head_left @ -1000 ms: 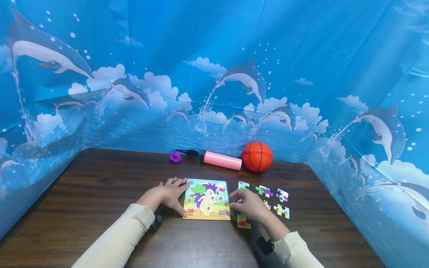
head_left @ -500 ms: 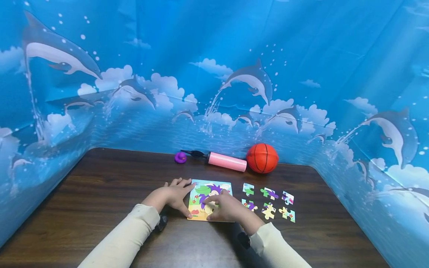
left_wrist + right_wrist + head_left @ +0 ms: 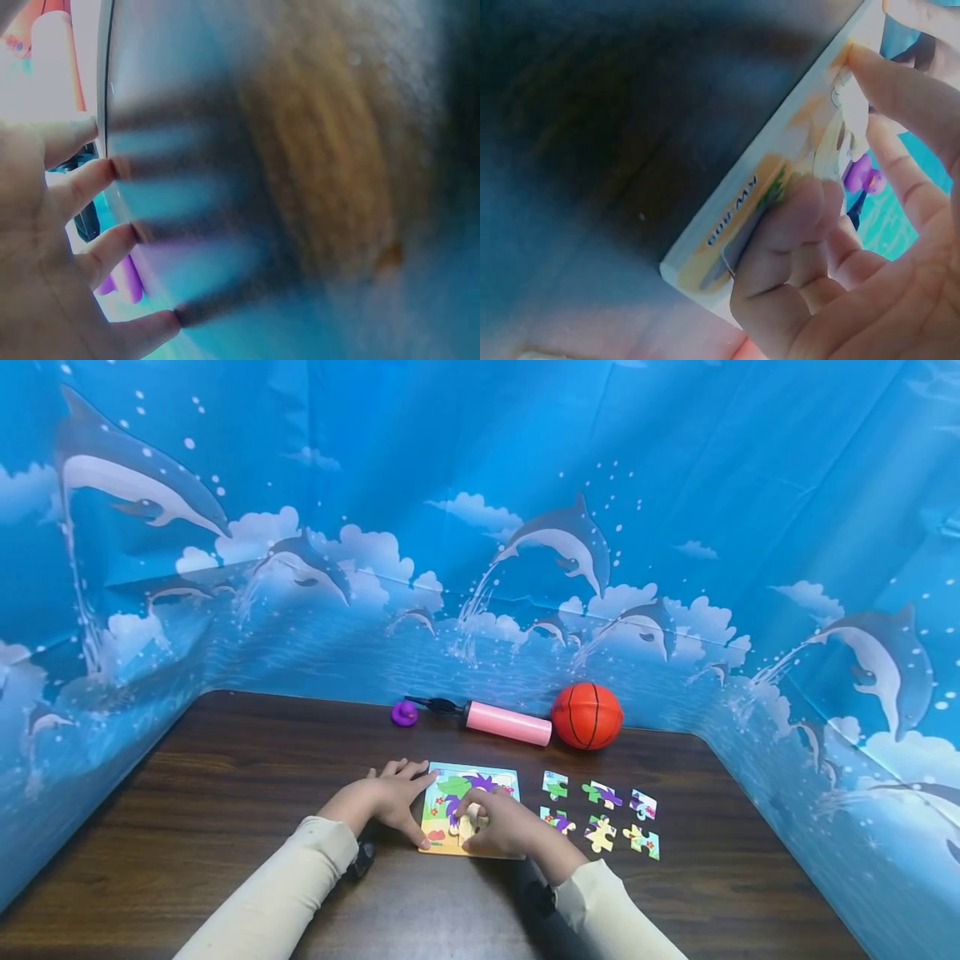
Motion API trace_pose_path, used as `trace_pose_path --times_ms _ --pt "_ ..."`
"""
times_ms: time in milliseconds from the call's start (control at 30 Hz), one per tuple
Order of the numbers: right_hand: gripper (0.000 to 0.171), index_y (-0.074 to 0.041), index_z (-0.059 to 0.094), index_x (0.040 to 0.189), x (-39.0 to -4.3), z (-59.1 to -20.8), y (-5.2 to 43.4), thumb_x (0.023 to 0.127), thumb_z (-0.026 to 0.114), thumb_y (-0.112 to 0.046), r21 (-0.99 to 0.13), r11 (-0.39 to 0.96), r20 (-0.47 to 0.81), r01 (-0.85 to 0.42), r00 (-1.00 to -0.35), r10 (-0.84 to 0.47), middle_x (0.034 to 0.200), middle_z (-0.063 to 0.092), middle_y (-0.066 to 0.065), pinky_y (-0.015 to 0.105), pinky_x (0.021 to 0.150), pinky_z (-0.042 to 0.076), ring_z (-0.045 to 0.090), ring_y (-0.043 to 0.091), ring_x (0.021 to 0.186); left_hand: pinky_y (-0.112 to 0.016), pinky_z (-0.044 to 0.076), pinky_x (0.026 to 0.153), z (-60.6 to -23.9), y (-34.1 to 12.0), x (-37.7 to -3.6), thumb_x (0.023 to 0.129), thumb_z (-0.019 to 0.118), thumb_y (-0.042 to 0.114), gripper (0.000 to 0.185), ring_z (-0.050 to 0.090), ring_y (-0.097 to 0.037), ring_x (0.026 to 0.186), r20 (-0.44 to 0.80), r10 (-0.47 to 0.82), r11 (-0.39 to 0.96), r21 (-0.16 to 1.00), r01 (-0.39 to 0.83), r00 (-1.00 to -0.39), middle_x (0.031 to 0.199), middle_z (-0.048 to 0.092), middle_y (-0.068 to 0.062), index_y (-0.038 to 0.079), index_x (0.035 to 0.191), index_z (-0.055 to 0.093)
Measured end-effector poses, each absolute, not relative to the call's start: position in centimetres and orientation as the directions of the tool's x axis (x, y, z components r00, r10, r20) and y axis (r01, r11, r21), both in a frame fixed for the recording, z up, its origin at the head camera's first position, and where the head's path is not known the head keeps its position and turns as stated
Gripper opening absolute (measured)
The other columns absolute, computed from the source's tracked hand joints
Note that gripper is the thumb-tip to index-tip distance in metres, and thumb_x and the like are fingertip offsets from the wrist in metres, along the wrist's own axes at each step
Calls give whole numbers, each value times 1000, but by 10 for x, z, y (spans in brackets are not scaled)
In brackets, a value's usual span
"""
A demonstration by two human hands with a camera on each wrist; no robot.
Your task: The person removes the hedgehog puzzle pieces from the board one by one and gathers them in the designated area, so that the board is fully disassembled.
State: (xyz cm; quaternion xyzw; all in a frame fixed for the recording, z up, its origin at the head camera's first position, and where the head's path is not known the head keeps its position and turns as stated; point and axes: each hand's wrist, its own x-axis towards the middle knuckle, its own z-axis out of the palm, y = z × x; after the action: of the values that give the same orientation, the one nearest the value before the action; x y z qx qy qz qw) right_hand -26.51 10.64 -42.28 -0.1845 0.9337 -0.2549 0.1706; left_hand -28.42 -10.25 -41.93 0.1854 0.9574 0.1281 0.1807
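A puzzle board (image 3: 433,808) with a hedgehog picture lies flat on the dark table. My left hand (image 3: 386,795) spreads its straight fingers along the board's left edge, thumb at the near corner; those fingertips rest on the surface in the left wrist view. Over the board's lower middle, my right hand (image 3: 504,823) pinches a cream jigsaw piece (image 3: 469,823) between thumb and fingers, the piece tilting up from the picture. Its other fingers curl over the board's near right part in the right wrist view. The hand covers much of the hedgehog.
Several loose jigsaw pieces, one cream and yellow (image 3: 601,833), lie in rows right of the board. Behind stand a purple duck (image 3: 404,713), a pink hand pump (image 3: 508,723) and a red basketball (image 3: 587,716). A blue dolphin curtain (image 3: 480,568) borders the table (image 3: 262,760).
My right hand has moved left from the loose pieces onto the board, and a jigsaw piece now tilts up under its fingers. The left hand keeps its place at the board's edge.
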Motion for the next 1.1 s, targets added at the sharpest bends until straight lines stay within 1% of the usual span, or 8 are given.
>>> trace_pose_path --times_ms 167,300,400,600,700,900,967,1100 --pt "36 -26 61 99 -269 -423 113 73 71 -4 -619 730 -138 -290 -875 -464 97 55 3 36 65 46 51 21 86 -66 9 98 -418 -101 -287 58 73 61 107 8 -37 134 -293 404 898 309 314 -867 149 16 -7 19 143 25" --pt "39 -21 63 105 -270 -425 119 75 65 4 -701 672 -105 -240 -897 -430 91 56 3 33 63 47 52 20 81 -67 10 98 -419 -101 -287 57 73 61 106 9 -38 134 -288 397 901 303 310 -871 149 17 -8 18 143 26" --pt "36 -18 63 106 -267 -428 123 76 65 1 -763 627 -129 -159 -912 -389 88 56 4 32 59 48 53 19 77 -67 10 98 -424 -101 -286 57 74 61 107 10 -37 134 -298 395 901 310 303 -869 148 18 -7 18 143 27" --pt "22 -11 66 97 -262 -434 127 78 63 -1 -832 552 -150 -62 -932 -330 84 58 6 33 53 49 52 20 64 -67 8 98 -431 -100 -284 54 74 62 109 11 -36 134 -313 393 897 337 286 -865 148 19 -7 18 142 27" --pt "19 -10 66 98 -261 -433 130 79 65 -6 -871 491 -173 12 -943 -283 85 61 6 32 54 50 53 18 65 -67 7 98 -432 -100 -283 55 74 62 110 10 -36 134 -323 396 896 340 285 -859 148 18 -8 17 143 26" --pt "34 -1 60 108 -260 -426 154 81 67 -19 -936 321 -216 145 -956 -200 96 63 8 35 70 53 58 17 79 -66 8 99 -429 -100 -284 56 75 60 108 9 -36 134 -309 396 893 348 285 -864 148 17 -7 19 143 27" --pt "37 2 59 110 -257 -424 170 82 66 -21 -943 292 -216 157 -959 -182 99 62 10 36 75 52 59 17 82 -66 9 99 -428 -101 -284 56 75 60 107 10 -36 134 -301 395 894 344 288 -868 148 18 -7 19 143 27" --pt "37 4 60 108 -248 -423 209 82 66 -21 -941 291 -214 174 -970 -112 101 62 10 37 75 52 60 17 82 -67 9 98 -423 -104 -284 57 75 58 106 10 -37 133 -293 400 893 336 298 -869 148 18 -8 17 143 27"
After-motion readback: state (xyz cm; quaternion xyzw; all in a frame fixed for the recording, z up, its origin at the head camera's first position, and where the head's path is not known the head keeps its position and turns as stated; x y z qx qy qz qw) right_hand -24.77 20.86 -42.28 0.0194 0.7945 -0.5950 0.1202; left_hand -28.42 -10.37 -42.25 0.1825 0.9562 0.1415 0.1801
